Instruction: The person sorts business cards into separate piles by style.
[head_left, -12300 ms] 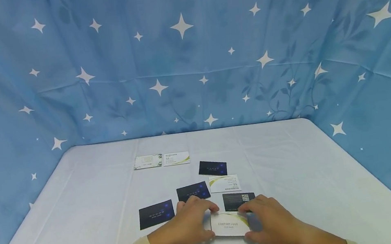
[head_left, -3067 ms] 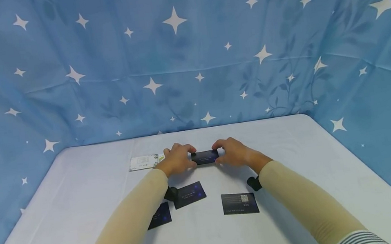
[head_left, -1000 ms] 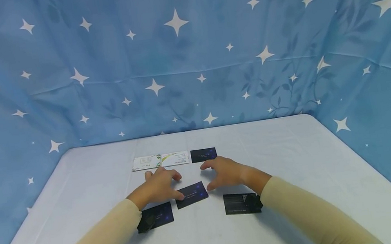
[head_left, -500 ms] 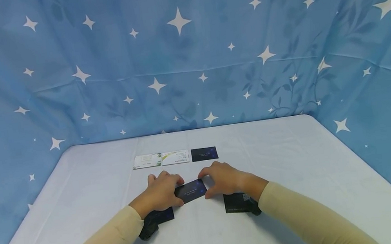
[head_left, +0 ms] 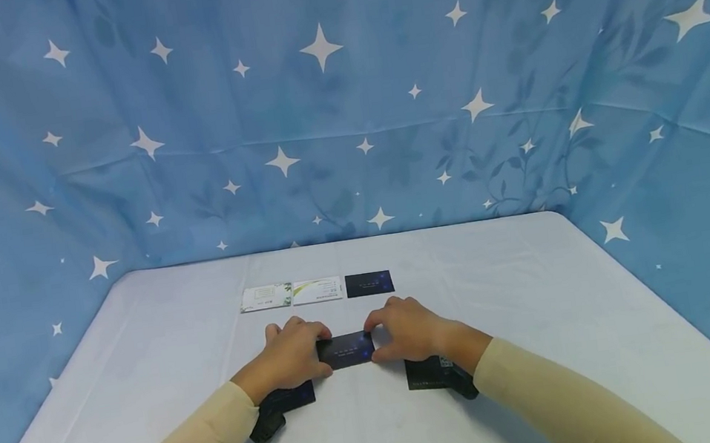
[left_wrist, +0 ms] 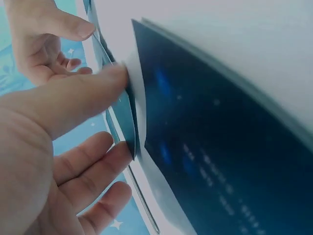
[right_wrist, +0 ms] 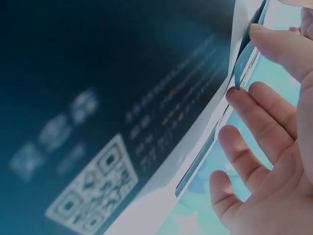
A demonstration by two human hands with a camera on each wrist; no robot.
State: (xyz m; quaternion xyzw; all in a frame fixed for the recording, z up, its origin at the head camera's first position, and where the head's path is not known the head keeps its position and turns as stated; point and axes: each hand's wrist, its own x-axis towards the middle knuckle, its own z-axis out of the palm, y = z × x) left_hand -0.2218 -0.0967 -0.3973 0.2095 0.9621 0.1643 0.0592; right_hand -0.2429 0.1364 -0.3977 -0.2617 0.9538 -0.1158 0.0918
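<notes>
A dark business card point(head_left: 346, 350) with blue spots is held level between both hands in the head view. My left hand point(head_left: 291, 353) pinches its left end between thumb and fingers. Its right end is pinched by my right hand point(head_left: 410, 330). In the left wrist view, that card point(left_wrist: 128, 122) shows almost edge-on at the thumb and fingertips. The right wrist view likewise shows the card point(right_wrist: 241, 66) as a thin, bent strip at the fingertips. Below the left wrist lies another dark card point(head_left: 299, 396), partly hidden. Under the right wrist is a dark card with a QR code point(head_left: 424, 375).
Farther back, a row runs left to right: a white leaf-patterned card point(head_left: 265, 297), a white card with a yellow curve point(head_left: 316, 291) and a dark card point(head_left: 368, 284). All lie on a white-covered table point(head_left: 489, 271). A blue star-printed curtain point(head_left: 339, 104) hangs behind.
Earlier, both hands set a dark card at the row's right end, then came back nearer. They have since gripped the middle dark card and turned it from slanted to level.
</notes>
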